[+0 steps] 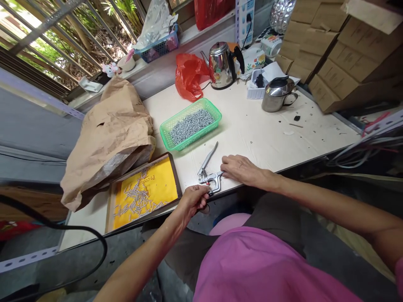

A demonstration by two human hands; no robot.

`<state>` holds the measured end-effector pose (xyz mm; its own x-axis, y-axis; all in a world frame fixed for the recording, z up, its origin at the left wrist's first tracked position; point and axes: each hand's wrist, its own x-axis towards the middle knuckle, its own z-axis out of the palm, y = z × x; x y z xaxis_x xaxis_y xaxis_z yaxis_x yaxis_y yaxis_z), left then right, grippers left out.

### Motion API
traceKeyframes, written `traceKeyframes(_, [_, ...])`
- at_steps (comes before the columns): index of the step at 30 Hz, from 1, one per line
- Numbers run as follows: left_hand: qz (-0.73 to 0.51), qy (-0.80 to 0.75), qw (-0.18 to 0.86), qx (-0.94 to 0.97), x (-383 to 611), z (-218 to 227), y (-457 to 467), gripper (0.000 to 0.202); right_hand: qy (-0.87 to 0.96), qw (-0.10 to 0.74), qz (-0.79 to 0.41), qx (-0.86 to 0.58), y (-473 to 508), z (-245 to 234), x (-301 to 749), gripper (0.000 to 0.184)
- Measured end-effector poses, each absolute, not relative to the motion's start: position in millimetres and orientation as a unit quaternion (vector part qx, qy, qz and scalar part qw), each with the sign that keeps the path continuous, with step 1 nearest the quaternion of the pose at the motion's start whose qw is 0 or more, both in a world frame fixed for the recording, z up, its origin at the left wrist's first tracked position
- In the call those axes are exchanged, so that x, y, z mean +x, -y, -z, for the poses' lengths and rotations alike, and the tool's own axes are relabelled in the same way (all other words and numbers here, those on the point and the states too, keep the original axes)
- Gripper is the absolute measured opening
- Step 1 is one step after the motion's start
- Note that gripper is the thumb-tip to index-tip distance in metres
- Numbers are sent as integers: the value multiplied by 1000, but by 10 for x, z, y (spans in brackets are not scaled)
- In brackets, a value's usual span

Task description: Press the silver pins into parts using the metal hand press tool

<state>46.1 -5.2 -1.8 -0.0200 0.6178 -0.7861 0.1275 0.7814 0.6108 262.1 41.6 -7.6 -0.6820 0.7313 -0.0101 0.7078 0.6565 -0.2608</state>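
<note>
Silver spring-handled pliers (208, 167) lie at the table's front edge, with a coil spring between the handles and a small red part near the jaws. My left hand (195, 199) is closed in a pinch beside the jaws; whatever is between its fingertips is too small to make out. On the other side my right hand (239, 170) rests on the table with curled fingers, closed on the end of one handle. Behind the pliers stands a green plastic basket (166, 141) with many small metal pins. A shallow tray (175, 174) with a yellow bottom holds more scattered pins to the left.
A crumpled brown paper bag (107, 130) leans at the left. Toward the back are a red plastic bag (189, 77), a steel kettle (220, 67) and a metal pot (276, 97). Cardboard boxes (346, 54) are stacked at the right. A black cable (75, 227) loops at lower left.
</note>
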Motion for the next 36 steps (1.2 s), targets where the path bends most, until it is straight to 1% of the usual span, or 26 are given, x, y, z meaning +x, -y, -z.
traceKeyframes(1, [-189, -688, 646, 272, 458, 19, 52, 28, 911, 55, -122, -390, -492, 57, 2650, 27])
traceKeyframes(4, [-190, -686, 646, 274, 450, 29, 55, 27, 920, 61, -109, -373, -779, 40, 2719, 83])
traceKeyframes(5, [-190, -686, 646, 275, 448, 33, 56, 26, 924, 47, -109, -364, -875, 50, 2730, 97])
traceKeyframes(6, [-190, -686, 646, 275, 447, 38, 58, 26, 928, 30, -113, -352, -962, 65, 2733, 105])
traceKeyframes(8, [-192, -687, 645, 274, 447, 45, 63, 26, 936, -3, -122, -329, -1093, 106, 2726, 112])
traceKeyframes(10, [-197, -686, 646, 271, 449, 49, 68, 25, 940, -16, -121, -319, -1160, 149, 2715, 113])
traceKeyframes(15, [-203, -683, 649, 266, 446, 46, 81, 22, 943, -10, -113, -313, -1190, 196, 2716, 113])
traceKeyframes(22, [-202, -686, 648, 261, 440, 55, 90, 25, 943, -53, -140, -298, -1228, 67, 2633, 109])
traceKeyframes(31, [-197, -688, 649, 258, 457, 39, 96, 21, 935, -79, -128, -321, -1081, -116, 2617, 81])
traceKeyframes(36, [-190, -696, 646, 251, 462, 56, 68, 21, 932, -83, -116, -332, -1005, -146, 2612, 58])
